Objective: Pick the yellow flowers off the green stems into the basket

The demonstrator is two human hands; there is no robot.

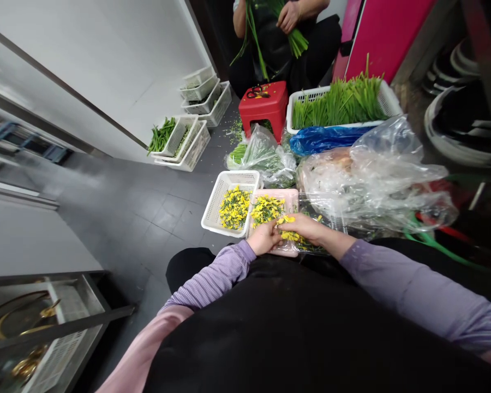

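My left hand (264, 238) and my right hand (304, 226) meet over a pink tray (290, 201) in front of my lap. Fingers of both are closed on a small bunch of yellow flowers (291, 236), partly hidden by my right hand. More yellow flowers with green stems (267, 208) lie in the tray's left part. Just left of it, a white perforated basket (211, 214) holds a heap of yellow flowers (234, 208). Under and beyond my right wrist is a clear plastic container (331, 210) with dark greens and some yellow blossoms.
Clear plastic bags of greens (270, 158) and a large plastic bag (376, 180) lie beyond. A red stool (265, 106) bears scissors (257, 93). A white basket (292, 117) holds long green stalks. Opposite, a person's hand (289, 17) grips stalks. Vegetable baskets (194, 150) stand left.
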